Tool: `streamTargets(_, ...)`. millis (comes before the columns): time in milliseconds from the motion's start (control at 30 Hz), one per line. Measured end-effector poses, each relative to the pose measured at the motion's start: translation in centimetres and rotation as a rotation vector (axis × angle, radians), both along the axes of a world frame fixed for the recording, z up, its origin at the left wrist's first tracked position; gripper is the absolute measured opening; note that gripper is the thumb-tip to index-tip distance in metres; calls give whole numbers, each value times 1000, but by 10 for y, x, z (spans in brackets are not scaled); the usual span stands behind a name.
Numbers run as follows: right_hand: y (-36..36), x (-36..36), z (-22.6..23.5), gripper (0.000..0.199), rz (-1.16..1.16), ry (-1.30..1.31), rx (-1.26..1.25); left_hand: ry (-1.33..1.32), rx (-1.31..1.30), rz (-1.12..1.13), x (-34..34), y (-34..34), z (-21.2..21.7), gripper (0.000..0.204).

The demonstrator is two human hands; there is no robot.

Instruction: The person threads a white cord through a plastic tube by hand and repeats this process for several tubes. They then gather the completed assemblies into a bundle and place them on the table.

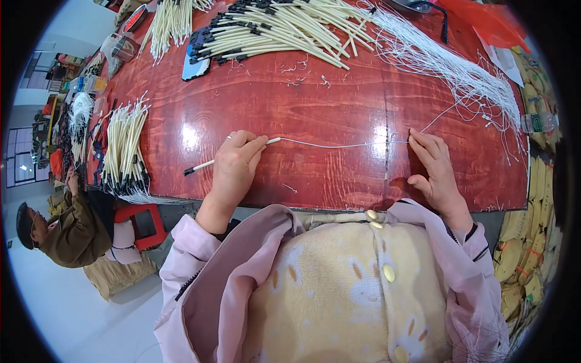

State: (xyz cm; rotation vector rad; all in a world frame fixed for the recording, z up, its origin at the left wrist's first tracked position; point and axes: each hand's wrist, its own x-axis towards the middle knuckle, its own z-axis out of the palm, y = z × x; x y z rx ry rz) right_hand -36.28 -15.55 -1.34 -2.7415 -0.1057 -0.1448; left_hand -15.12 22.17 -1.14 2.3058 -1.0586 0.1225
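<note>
My left hand (236, 162) is closed around a thin cream stick (206, 164) with a black piece at its lower left end. From the stick's right end a white string (333, 146) runs across to my right hand (433, 166). There the fingertips press on the string against the red table (302, 109), while the thumb stands apart from the fingers. Past my right fingertips the string goes on toward a pile of loose white strings (448, 72) at the back right.
A big heap of black-ended cream sticks (284, 30) lies at the back, beside a blue phone (195, 60). Another bundle (124, 145) is at the left edge. A plastic bottle (540, 123) is at the right edge. Another person (66, 224) sits at the left near a red stool (148, 227).
</note>
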Motion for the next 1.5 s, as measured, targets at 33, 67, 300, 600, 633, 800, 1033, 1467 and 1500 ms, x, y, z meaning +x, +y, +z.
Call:
streamTargets(33,0,0,0,88,1,1,1,1,1,1,0,-1,0,18)
streamTargets(67,0,0,0,88,1,1,0,-6,3,-11,0,-3,0,18)
streamTargets(300,0,-1,1,87,4,3,-2,-40,28,-64,4,-9,1,18)
streamTargets(600,0,-2,1,86,-19,-2,-5,64,84,34,4,-23,11,21)
streamTargets(633,0,-1,0,86,-20,-9,2,80,103,16,2,-30,15,21)
streamTargets(800,4,10,-5,85,6,-33,-15,59,277,-45,6,-51,-4,18)
streamTargets(1033,-10,-7,-16,84,31,-106,-53,96,225,-11,-2,-72,-3,13)
streamTargets(1467,-5,-2,-17,82,11,-66,-69,347,325,223,3,-69,10,15)
streamTargets(1500,-6,-3,-15,81,11,-61,-72,331,342,236,4,-67,10,15)
